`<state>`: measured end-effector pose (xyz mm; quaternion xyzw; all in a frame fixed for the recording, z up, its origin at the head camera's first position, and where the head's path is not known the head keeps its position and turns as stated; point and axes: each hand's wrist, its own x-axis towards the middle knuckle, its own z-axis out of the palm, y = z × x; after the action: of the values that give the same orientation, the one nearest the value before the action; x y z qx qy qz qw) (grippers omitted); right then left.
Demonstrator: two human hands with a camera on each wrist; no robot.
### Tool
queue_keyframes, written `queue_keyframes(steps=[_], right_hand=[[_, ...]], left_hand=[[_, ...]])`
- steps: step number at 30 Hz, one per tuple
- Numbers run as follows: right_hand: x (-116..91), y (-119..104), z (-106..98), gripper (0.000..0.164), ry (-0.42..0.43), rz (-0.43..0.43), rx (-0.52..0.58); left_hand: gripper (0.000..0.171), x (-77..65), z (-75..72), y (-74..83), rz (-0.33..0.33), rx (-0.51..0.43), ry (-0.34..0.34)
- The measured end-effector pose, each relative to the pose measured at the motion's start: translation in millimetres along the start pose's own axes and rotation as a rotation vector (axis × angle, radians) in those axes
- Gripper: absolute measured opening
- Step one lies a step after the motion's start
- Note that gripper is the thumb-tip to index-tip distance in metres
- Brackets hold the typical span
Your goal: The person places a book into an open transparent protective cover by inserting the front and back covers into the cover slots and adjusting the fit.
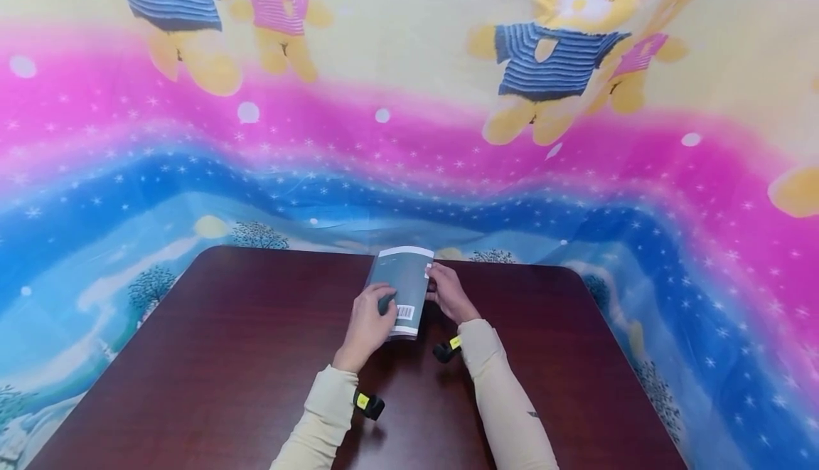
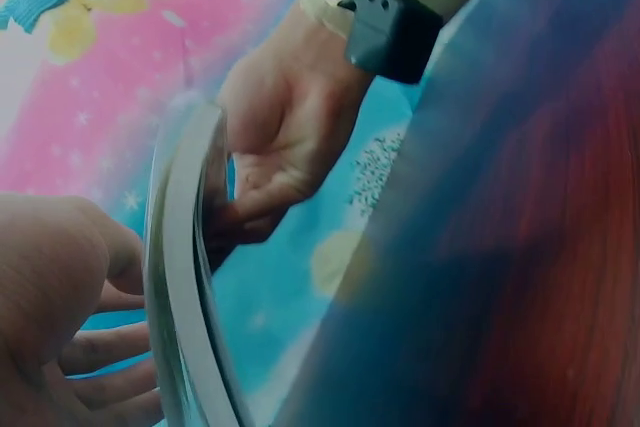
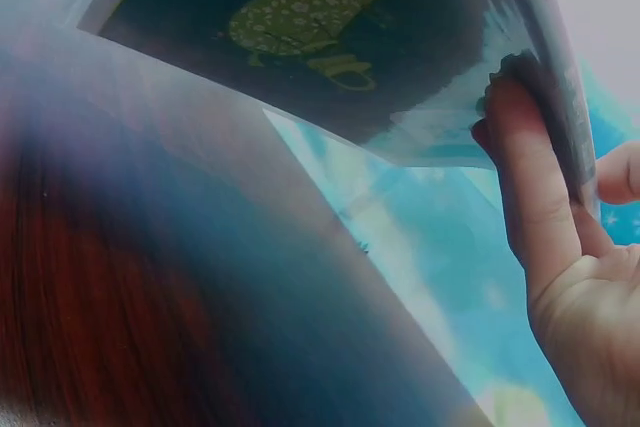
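A thin paperback book (image 1: 403,278) is held up over the table, its grey-blue back cover with a barcode turned toward me. My right hand (image 1: 449,291) grips the book's right edge. In the right wrist view, a finger (image 3: 535,187) lies along the dark front cover, which bears a yellow-green picture, and the thumb is on the other side. At the lower left of the book, my left hand (image 1: 371,319) rests against the back cover. Its fingers (image 2: 105,349) look loosely extended in the left wrist view, where the book shows nearly edge-on.
Beneath the hands spreads a dark reddish-brown table (image 1: 256,328) with rounded far corners. Behind it hangs a printed cloth (image 1: 409,143) with bears, pink and blue bands. Black wrist cameras (image 1: 370,406) hang below both cuffs, over the table.
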<state>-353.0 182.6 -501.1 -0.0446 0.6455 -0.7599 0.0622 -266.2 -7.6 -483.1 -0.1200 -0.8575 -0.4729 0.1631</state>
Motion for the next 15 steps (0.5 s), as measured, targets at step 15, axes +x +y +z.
queue_keyframes(steps=[15], right_hand=[[-5, -12, 14, 0.033, -0.033, -0.014, -0.056]], left_hand=[[0.038, 0.3, 7.1, 38.5, -0.008, 0.333, 0.07]])
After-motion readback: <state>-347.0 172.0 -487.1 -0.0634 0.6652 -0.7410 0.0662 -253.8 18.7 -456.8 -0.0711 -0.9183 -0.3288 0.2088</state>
